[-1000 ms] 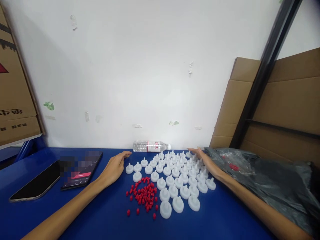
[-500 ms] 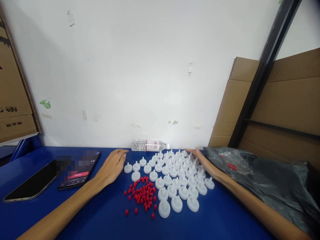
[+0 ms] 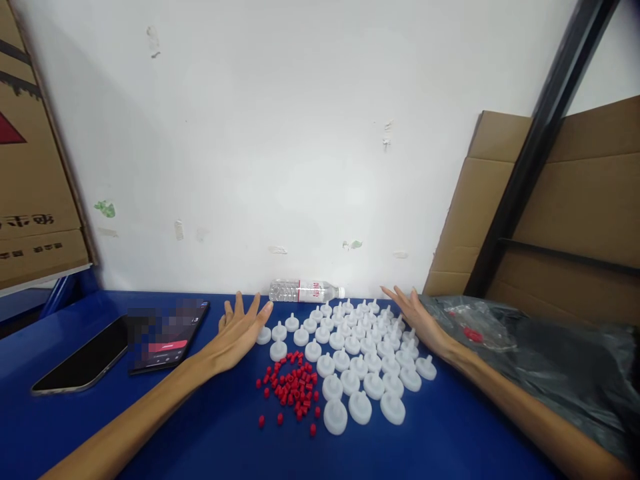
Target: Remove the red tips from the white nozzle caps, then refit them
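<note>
Several white plastic caps with small nozzles (image 3: 357,353) stand in rows on the blue table (image 3: 210,433). A heap of small red plugs (image 3: 293,387) lies at their front left. My left hand (image 3: 237,333) is raised a little at the left edge of the caps, fingers spread and empty. Opposite it, my right hand (image 3: 417,317) is lifted at the right edge of the caps, fingers stretched out, holding nothing. Both palms face inward toward the caps.
A clear water bottle (image 3: 305,291) lies on its side by the white wall. Two phones (image 3: 165,333) (image 3: 80,363) lie at the left. A dark plastic bag (image 3: 540,360) with red pieces inside covers the right. Cardboard boxes (image 3: 565,207) stand at both sides.
Both hands have lifted off the table and spread their fingers; before they lay flat along the two sides of the caps. The view shifted slightly.
</note>
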Action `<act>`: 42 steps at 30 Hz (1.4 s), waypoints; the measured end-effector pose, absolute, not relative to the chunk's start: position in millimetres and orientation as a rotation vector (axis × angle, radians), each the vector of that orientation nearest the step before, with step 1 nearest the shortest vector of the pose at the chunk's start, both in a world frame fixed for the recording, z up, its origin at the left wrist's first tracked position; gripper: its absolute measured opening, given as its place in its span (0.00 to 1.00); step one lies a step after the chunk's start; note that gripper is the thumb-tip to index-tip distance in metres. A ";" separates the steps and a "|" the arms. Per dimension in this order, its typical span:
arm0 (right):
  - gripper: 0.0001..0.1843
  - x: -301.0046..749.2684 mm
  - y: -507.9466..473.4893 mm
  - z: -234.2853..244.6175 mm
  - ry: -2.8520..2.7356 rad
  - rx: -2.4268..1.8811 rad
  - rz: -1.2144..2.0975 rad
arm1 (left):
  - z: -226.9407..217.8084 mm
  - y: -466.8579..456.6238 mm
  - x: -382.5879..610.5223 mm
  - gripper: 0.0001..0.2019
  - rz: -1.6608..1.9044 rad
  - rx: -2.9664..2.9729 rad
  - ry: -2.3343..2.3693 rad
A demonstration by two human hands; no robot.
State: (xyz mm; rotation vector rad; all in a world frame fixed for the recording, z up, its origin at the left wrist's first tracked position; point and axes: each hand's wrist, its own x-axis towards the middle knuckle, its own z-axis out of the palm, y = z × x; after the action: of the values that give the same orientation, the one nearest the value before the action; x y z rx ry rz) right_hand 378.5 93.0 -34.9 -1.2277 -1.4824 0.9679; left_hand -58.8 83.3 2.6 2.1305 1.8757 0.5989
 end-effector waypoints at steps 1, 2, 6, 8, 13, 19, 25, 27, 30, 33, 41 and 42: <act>0.42 378.7 92.3 -34.5 -1.484 -1.227 0.975 | 2.5 82.4 -59.4 0.45 0.604 2.153 1.863; 0.43 379.0 91.8 -34.3 -1.487 -1.227 0.981 | 2.5 81.5 -59.8 0.43 0.610 2.181 1.844; 0.43 379.6 91.6 -36.8 -1.508 -1.235 0.978 | 2.8 81.3 -60.6 0.38 0.654 2.315 1.763; 0.43 378.8 92.4 -39.6 -1.535 -1.238 0.952 | 1.8 85.2 -62.0 0.36 0.679 2.370 1.759; 0.41 375.7 93.2 -43.5 -1.589 -1.272 0.874 | -9.8 100.2 -69.9 0.26 0.627 2.506 1.795; 0.39 372.7 90.0 -41.3 -1.628 -1.299 0.831 | -24.3 105.0 -72.2 0.27 0.442 2.616 1.898; 0.40 372.2 90.3 -40.9 -1.648 -1.320 0.802 | -22.5 102.1 -71.4 0.27 0.285 2.711 1.891; 0.41 371.9 90.6 -40.4 -1.653 -1.324 0.795 | -22.4 102.2 -71.6 0.27 0.250 2.732 1.893; 0.42 370.8 89.8 -38.8 -1.658 -1.332 0.793 | -22.8 102.9 -72.0 0.27 0.218 2.751 1.897; 0.42 369.9 88.4 -37.1 -1.659 -1.343 0.802 | -22.8 103.5 -72.1 0.27 0.206 2.764 1.891; 0.41 372.3 89.2 -37.8 -1.654 -1.363 0.808 | -23.3 103.3 -72.5 0.27 0.225 2.774 1.883; 0.40 372.6 89.5 -38.2 -1.655 -1.367 0.809 | -23.4 103.3 -72.6 0.27 0.224 2.776 1.882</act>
State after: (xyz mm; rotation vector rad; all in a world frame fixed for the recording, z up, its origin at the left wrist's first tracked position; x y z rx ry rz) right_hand 372.6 89.5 -38.2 -1.3665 -1.6546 0.8088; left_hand -72.6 103.3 -23.4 2.7757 1.8825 0.2244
